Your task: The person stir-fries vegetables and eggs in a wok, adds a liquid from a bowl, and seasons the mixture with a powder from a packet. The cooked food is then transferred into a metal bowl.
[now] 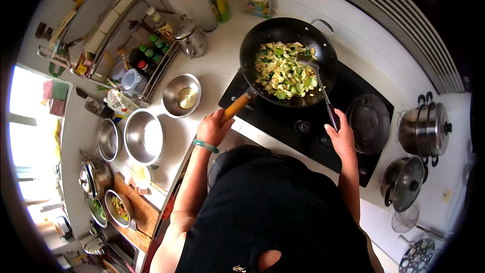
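A dark wok (248,45) stands on the black cooktop (283,126), its wooden handle (237,107) pointing toward me. My left hand (214,128) is wrapped round that handle; a green bangle circles the wrist. Chopped green and pale vegetables with small light pieces (283,71) fill the middle of the wok. In my right hand (342,136) is a spatula (326,93), gripped by its dark handle. The spatula's metal blade rests at the right side of the food, partly hidden by it.
Metal bowls (143,163) stand on the left counter, near a wooden cutting board (144,212) and a bowl of chopped food (112,211). A metal kettle (190,38) sits beside a bottle rack (159,65). Right of the wok are a dark round pan (369,124) and a steel pot (422,129).
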Available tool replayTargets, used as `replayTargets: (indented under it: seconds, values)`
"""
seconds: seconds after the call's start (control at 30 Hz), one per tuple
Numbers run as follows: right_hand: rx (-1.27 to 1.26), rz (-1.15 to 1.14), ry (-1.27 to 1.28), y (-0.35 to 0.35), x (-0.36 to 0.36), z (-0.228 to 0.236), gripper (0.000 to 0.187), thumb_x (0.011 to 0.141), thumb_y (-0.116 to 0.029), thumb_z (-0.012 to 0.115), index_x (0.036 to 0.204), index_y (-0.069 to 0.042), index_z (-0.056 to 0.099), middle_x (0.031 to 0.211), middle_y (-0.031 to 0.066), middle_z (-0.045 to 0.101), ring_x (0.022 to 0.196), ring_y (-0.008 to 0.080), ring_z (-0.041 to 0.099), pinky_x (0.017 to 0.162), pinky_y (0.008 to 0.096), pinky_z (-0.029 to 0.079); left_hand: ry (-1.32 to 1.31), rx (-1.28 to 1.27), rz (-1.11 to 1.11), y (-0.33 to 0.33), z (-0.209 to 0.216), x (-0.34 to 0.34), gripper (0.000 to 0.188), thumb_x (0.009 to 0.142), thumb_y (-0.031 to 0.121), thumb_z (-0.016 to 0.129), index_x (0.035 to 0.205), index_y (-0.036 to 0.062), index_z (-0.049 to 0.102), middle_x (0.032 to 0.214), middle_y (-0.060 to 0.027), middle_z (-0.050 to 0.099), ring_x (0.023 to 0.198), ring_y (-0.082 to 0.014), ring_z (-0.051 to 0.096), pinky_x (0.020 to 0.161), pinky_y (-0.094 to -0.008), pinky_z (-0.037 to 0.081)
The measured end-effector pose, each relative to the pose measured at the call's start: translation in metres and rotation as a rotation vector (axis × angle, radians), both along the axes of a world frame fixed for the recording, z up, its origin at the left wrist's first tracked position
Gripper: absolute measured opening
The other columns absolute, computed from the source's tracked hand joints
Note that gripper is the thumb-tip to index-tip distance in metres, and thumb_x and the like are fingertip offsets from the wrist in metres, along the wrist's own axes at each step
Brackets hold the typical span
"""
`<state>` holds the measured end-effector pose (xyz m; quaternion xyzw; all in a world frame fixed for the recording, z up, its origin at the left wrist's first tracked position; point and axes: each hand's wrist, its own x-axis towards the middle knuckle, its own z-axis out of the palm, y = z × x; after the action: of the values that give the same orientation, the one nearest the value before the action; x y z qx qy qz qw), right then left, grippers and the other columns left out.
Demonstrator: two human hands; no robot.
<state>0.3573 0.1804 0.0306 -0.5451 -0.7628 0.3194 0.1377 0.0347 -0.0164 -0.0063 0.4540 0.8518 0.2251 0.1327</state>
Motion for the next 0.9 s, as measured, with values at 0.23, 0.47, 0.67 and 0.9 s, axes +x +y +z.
replayTargets:
  seconds: [0.23,0.47,0.67,0.9]
  values:
    - [0.125,0.135,0.080,0.007,-0.001,-0.018,0.047,0.086,-0.014,0.059,0.130,-0.015,0.043,0.104,0.0198,0.060,0.092,0.0341,0.062,0.078,0.0397,0.047,-0.073,-0.186,0.029,-0.002,0.002,-0.004,0.040,0.078,0.041,0.069,0.102,0.0107,0.059,0.083,-0.0151,0.064,0.079,-0.0347,0.063,0.069,-0.0439,0.050]
    - [0.131,0.153,0.198,0.010,0.000,-0.043,0.044,0.086,-0.008,0.062,0.126,-0.005,0.045,0.108,0.0143,0.059,0.093,0.0234,0.056,0.084,0.0336,0.045,-0.068,-0.114,0.007,-0.002,-0.012,-0.006,0.042,0.076,0.046,0.068,0.098,0.0106,0.058,0.084,-0.0125,0.064,0.081,-0.0326,0.063,0.071,-0.0437,0.050]
    - [0.102,0.188,0.253,0.019,0.001,-0.063,0.045,0.088,-0.011,0.063,0.128,-0.005,0.043,0.109,0.0182,0.059,0.095,0.0248,0.057,0.084,0.0331,0.045,-0.053,-0.069,0.036,-0.002,-0.020,-0.006,0.043,0.074,0.047,0.069,0.096,0.0111,0.058,0.080,-0.0128,0.063,0.079,-0.0338,0.062,0.068,-0.0449,0.050]
    - [0.069,0.223,0.265,0.019,0.001,-0.074,0.044,0.092,-0.016,0.058,0.132,-0.007,0.040,0.116,0.0193,0.055,0.099,0.0277,0.055,0.085,0.0355,0.044,-0.064,-0.080,0.053,0.002,-0.017,-0.004,0.042,0.073,0.045,0.070,0.093,0.0106,0.058,0.079,-0.0119,0.064,0.078,-0.0340,0.063,0.067,-0.0455,0.050]
